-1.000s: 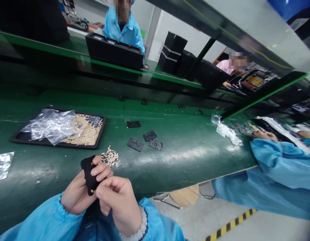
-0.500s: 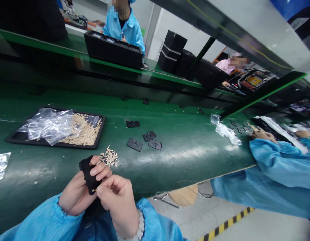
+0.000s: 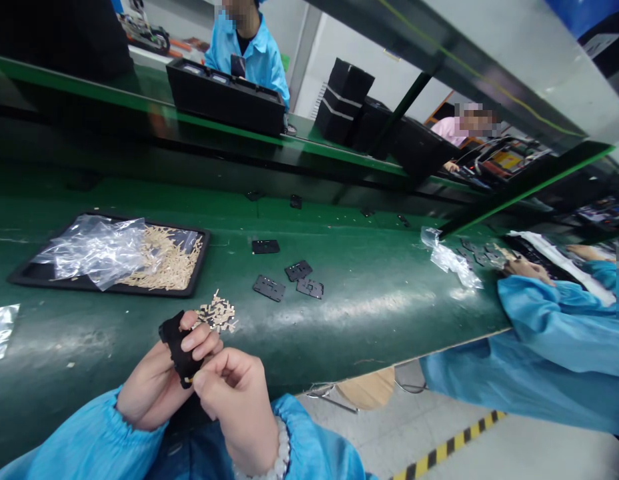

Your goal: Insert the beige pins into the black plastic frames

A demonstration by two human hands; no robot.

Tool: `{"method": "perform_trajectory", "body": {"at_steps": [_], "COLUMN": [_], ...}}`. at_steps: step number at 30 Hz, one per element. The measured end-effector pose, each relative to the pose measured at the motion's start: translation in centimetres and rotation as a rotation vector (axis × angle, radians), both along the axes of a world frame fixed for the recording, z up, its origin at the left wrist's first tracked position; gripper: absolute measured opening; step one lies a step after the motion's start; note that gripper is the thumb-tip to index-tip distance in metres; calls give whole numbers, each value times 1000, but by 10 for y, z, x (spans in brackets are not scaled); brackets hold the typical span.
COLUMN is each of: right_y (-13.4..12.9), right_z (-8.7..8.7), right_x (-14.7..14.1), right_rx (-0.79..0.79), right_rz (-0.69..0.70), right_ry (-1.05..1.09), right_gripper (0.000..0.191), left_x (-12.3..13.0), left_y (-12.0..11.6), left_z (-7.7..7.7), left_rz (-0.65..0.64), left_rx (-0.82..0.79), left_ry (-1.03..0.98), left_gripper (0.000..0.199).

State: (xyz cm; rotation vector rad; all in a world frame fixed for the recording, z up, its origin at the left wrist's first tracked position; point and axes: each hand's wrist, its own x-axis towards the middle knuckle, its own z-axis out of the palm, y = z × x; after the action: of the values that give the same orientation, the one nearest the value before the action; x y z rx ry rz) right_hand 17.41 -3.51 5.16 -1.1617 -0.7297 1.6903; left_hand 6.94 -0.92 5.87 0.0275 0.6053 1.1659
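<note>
My left hand is wrapped round a black plastic part, holding it tilted above the green bench. At the part's lower end, the thumb and forefinger of my right hand pinch together beside a tiny yellowish piece. Whether that piece is loose or fixed to the part I cannot tell. Just beyond my fingers lies a small heap of beige strips. Several flat black plates rest farther out on the bench.
A black tray at the left holds more beige strips and clear plastic bags. A co-worker's blue sleeve reaches over the bench at right, near a crumpled clear bag. Another person is behind a black box.
My hands keep almost the same pose; the black part has shifted and turned very slightly. Across the bench, a dark flat object now shows in front of the person in blue.
</note>
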Motion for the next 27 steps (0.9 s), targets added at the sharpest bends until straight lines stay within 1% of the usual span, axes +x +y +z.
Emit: {"method": "perform_trajectory", "body": {"at_steps": [10, 16, 21, 27], "right_y": [1, 2, 2, 2], "right_z": [-2, 0, 3, 3], "right_x": [0, -1, -1, 1], "right_rx": [7, 13, 36, 50], "right_rz": [-20, -27, -50, -33], "right_ry": [-16, -32, -73, -118], "right_gripper": [26, 23, 26, 24], "left_x": [-2, -3, -3, -1], "left_y": [0, -1, -2, -2], "left_z": [-6, -5, -7, -2], "left_rz": [-5, -5, -1, 9], "left_rx": [15, 16, 15, 6], "left_ry": [-19, 2, 5, 40], "left_gripper": [45, 46, 47, 47]}}
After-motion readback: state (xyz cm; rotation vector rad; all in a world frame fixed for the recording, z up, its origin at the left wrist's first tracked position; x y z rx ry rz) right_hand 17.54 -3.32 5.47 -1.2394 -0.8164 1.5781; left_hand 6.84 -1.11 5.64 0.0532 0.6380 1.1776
